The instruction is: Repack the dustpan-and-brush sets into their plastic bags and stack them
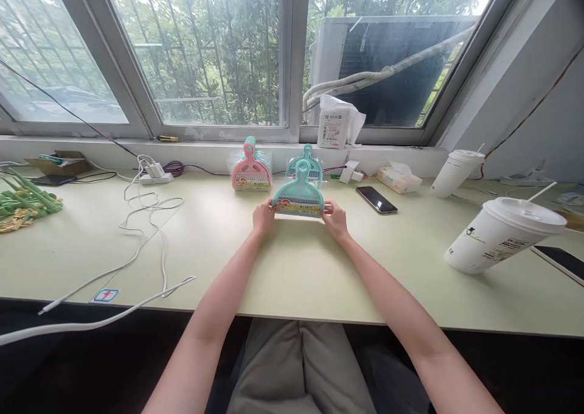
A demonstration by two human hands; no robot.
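**Both hands hold teal dustpan set at bench centre**

Head view. Teal dustpan (298, 192): smooth plastic, fan-shaped body with a round loop handle on top and a printed paper label along its bottom edge. It stands upright with the bottom edge on or just above the pale green, matte bench (292, 274); contact unclear.

Behind the teal dustpan, toward the window: a second teal set (306, 160) in clear wrap. Behind-left of it, a pink set (250, 169), same shape, also wrapped. Right of it, a glossy black phone (376, 199) lies flat, near. Further right, a tissue pack (399, 178) and two white lidded paper cups (502, 234) with straws, well apart. Left of it, loose white cable (146, 231) loops over the bench, well apart.

Bench in front of the teal dustpan is bare up to the near edge, with open room on both sides of the hands.

Left hand (263, 216) is on the lower left corner, right hand (335, 218) on the lower right corner. Fingers of both are curled and clamped on the dustpan's edges. Forearms are stretched forward and converge, wrists low over the bench.
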